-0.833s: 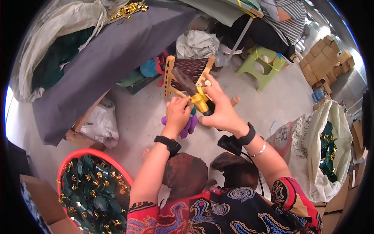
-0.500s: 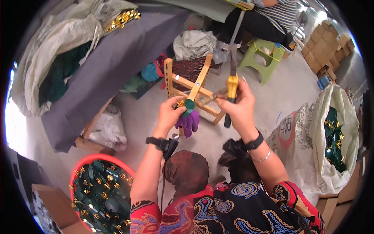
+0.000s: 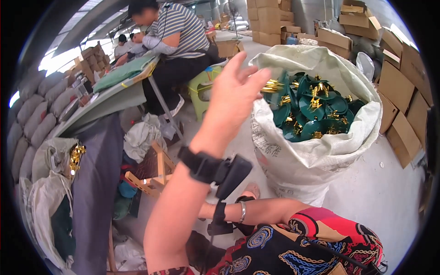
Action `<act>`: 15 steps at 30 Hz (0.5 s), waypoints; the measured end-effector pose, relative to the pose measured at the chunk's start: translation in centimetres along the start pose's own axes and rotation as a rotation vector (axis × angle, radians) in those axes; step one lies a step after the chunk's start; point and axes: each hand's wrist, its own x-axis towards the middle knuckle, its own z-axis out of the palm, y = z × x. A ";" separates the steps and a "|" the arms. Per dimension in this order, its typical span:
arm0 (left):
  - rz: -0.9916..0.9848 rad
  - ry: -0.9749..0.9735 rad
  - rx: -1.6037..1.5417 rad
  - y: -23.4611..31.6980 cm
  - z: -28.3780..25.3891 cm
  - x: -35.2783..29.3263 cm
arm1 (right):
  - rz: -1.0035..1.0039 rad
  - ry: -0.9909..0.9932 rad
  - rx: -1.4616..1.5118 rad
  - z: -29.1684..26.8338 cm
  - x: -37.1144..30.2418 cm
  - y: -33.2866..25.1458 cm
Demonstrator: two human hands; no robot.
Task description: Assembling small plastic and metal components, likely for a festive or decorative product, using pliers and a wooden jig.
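1. The left hand (image 3: 233, 94) reaches over the sack's near-left rim with its fingers spread; just beyond the fingertips is one gold-and-green piece (image 3: 273, 85), and blur leaves it unclear whether they touch.
2. The right hand (image 3: 207, 211), below the left hand, is mostly hidden behind the left forearm; I cannot tell its state.
3. Done, by the look of it: a heap of green pieces (image 3: 310, 112) lies in the sack (image 3: 311, 160), right of the left hand.
4. Left: the one piece at the fingertips seems not yet settled on the heap. Gold parts (image 3: 75, 158) lie apart, well to the left hand's lower left.
5. Counts: one sack; one wooden rack (image 3: 161, 167), below-left of the left hand; one green stool (image 3: 198, 98), just left of it. The heaped pieces overlap too much to count, though clearly over six.
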 end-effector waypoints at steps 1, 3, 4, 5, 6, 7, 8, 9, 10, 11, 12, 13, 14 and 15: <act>0.006 -0.015 0.003 -0.3 0.8 0.5 | 0.008 0.057 0.037 0.7 -0.9 0.4; 0.169 -0.033 0.239 -0.9 1.6 0.4 | 0.027 0.159 0.126 1.0 0.6 1.9; 0.164 -0.042 0.242 -1.2 1.7 -0.4 | 0.041 0.215 0.175 1.2 0.5 2.7; 0.277 -0.093 0.501 -1.3 1.3 -2.0 | 0.054 0.265 0.229 1.3 0.5 3.4; 0.400 -0.133 0.778 -0.8 0.7 -3.7 | 0.056 0.293 0.283 1.0 0.7 3.7; 0.465 -0.105 0.912 -0.5 0.1 -5.1 | 0.058 0.316 0.340 0.5 0.3 4.1; 0.524 -0.056 1.075 0.4 -1.2 -7.3 | 0.059 0.308 0.411 0.9 0.4 4.0; 0.480 0.046 1.135 0.1 -2.5 -8.7 | 0.063 0.334 0.470 0.3 0.5 4.6; 0.438 0.147 1.191 -0.7 -4.3 -10.2 | 0.068 0.362 0.529 0.0 1.2 5.1; 0.333 0.320 1.118 -1.8 -6.7 -12.2 | 0.067 0.392 0.591 0.5 2.4 5.3; 0.212 0.529 1.045 -3.2 -10.6 -15.4 | 0.082 0.462 -0.201 0.6 1.1 0.3; 0.123 0.664 1.089 -3.8 -12.3 -17.3 | 0.096 0.485 -0.199 0.2 0.9 -1.2; 0.032 0.802 1.126 -4.6 -13.9 -18.9 | 0.112 0.507 -0.197 0.0 1.2 -1.8; -0.086 0.843 0.894 -6.3 -15.8 -20.8 | 0.099 0.499 -0.190 -0.3 1.5 -2.3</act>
